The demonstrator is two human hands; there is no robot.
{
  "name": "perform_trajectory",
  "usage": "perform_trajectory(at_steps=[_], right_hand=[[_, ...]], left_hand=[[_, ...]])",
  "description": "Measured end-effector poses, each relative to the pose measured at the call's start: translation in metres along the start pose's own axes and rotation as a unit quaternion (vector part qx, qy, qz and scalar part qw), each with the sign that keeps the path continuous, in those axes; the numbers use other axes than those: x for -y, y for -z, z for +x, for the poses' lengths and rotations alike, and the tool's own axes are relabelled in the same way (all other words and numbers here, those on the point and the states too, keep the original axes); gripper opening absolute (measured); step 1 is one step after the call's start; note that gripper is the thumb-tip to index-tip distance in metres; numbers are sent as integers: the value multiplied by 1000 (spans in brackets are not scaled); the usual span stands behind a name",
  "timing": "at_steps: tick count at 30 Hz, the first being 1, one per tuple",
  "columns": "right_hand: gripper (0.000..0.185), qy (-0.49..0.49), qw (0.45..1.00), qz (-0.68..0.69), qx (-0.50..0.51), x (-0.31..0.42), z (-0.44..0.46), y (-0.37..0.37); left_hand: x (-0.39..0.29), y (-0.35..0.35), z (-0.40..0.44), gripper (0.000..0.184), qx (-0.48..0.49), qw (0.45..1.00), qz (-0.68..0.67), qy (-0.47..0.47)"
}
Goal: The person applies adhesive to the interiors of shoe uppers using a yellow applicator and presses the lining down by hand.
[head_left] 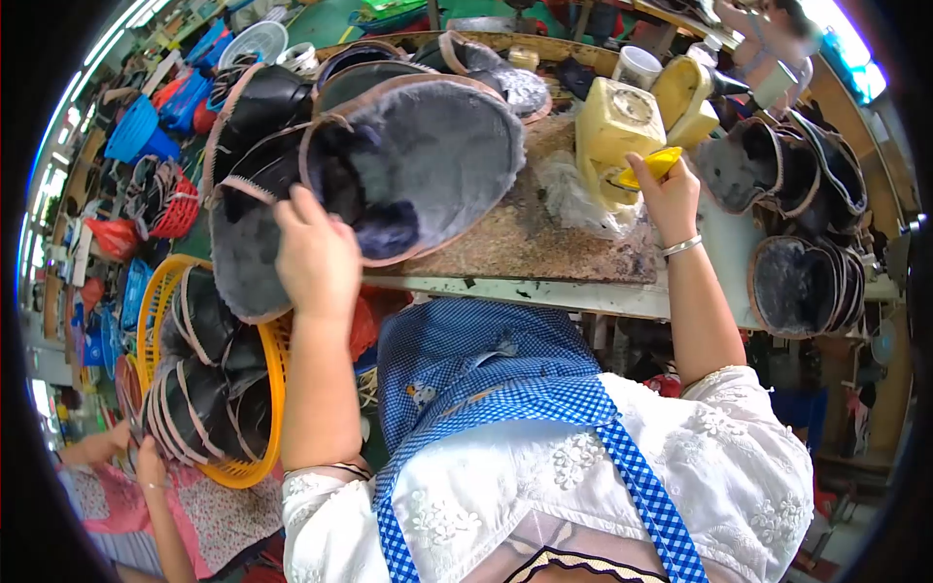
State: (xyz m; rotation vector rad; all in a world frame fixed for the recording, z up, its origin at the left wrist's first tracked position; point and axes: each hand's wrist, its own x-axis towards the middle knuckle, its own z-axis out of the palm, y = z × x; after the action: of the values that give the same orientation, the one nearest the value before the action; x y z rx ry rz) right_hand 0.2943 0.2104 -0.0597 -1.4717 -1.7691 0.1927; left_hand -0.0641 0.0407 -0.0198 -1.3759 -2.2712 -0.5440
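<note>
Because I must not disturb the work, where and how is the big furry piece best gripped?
Probably pinch the big furry piece at its rounded outer edge, from the right: that side faces away from the left hand and borders bare board.

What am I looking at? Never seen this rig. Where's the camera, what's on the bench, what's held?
No machine: one person's two bare hands, in a single picture from a head-worn camera looking forward and down. The left hand touches a pile of black, grey-fur-lined pieces; whether it grips one is unclear. The right hand holds a flat, bright-yellow tool by a pale-yellow, boxy plastic container. On the bench are also a worn brown board, crumpled clear plastic and, on the right, a stack of similar fur-lined pieces.
</note>
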Motion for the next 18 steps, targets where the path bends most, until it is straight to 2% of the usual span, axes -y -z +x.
perform_trajectory(at_steps=[2, 3, 4, 6, 7, 8, 9, 10, 12, 13, 14, 16, 18], right_hand=[[50, 75, 992, -92, 51, -10, -1, -13], [51, 39, 997, -55, 43, -15, -1, -15], [49, 17, 1000, -25, 1, -19, 1, -12], [40, -80, 985, 137, -72, -38, 9, -7], [37, -125, 978, 168, -14, -43, 10, -2], [34, -170, 964, 198, 43, -43, 10, 7], [31, -212, 946, 226, 98, -44, 11, 14], [30, -216, 933, 277, 74, -46, 11, 16], [28, -222, 899, 377, 25, -53, 8, 14], [27, -196, 931, 306, 37, -55, 5, 9], [26, -228, 913, 317, 115, -31, -3, 17], [20, -221, 895, 296, 252, -11, -16, 14], [18, -199, 872, 364, 259, 36, -38, 1]], left_hand=[[-2, -20, -19, 54, 76, 995, 55, -46], [7, -52, -34, 80, -48, 995, 38, -83], [2, -48, -39, 78, -93, 989, 24, -116], [-2, -46, -46, 71, -149, 969, 29, -196], [1, -54, -47, 64, -148, 951, -51, -268], [-7, -55, -45, 62, -97, 946, -99, -294], [-15, -64, -49, 54, -18, 960, -115, -253], [-21, -73, -52, 47, 59, 967, -129, -210], [-37, -72, -37, 30, 195, 969, -71, -132], [-41, -72, -30, 23, 264, 959, -41, -94], [-41, -81, -28, 20, 242, 964, -34, -105], [-37, -102, -27, 17, 197, 972, -22, -123], [-28, -93, -19, 16, 209, 968, -100, -93]])
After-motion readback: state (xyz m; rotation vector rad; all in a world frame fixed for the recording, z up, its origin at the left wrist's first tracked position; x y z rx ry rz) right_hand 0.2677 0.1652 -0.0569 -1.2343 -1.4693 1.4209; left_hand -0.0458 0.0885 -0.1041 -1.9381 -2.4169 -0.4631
